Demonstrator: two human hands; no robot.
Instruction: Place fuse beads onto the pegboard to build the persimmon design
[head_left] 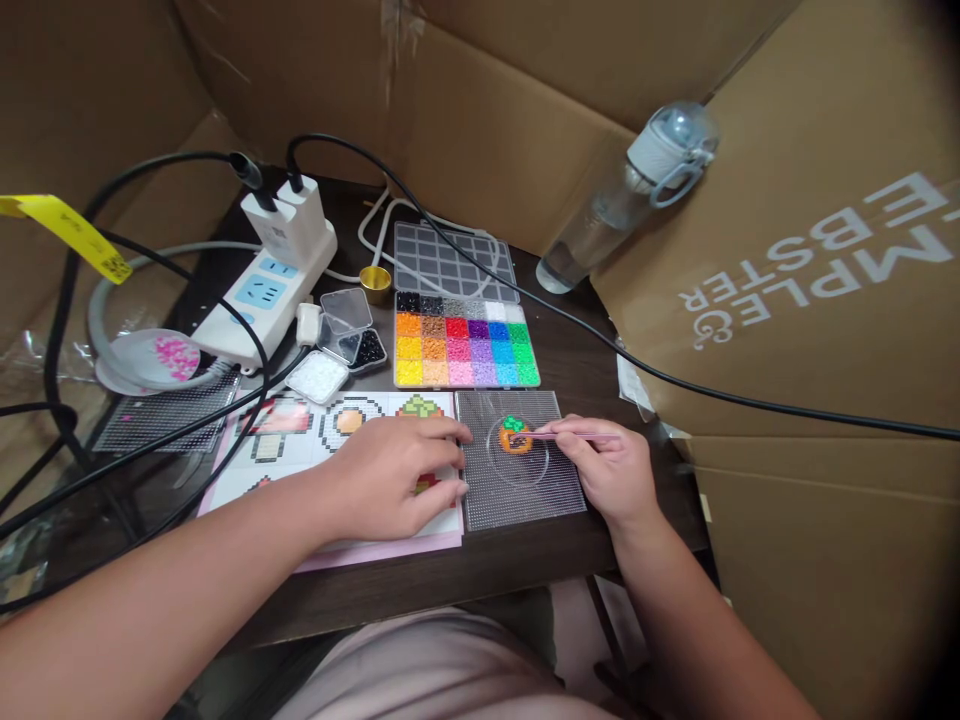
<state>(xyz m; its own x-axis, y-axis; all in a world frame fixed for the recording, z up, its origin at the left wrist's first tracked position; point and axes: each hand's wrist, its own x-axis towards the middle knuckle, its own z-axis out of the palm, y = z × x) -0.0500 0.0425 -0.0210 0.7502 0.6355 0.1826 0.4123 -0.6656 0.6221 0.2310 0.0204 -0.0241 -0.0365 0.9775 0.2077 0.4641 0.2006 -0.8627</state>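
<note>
Presently: right hand [616,472] grips pink tweezers [546,436], tips at the orange-and-green bead figure [506,438] | figure sits on the clear pegboard [517,507] | left hand [401,475], fingers parted and loosely curled, lies over the pattern sheet [300,456] beside it | compartmented bead box [466,345] just behind

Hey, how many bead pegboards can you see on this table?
2: one pegboard between the left hand and right hand, another pegboard left of the pattern sheet, partly covered. More may be hidden.
</note>
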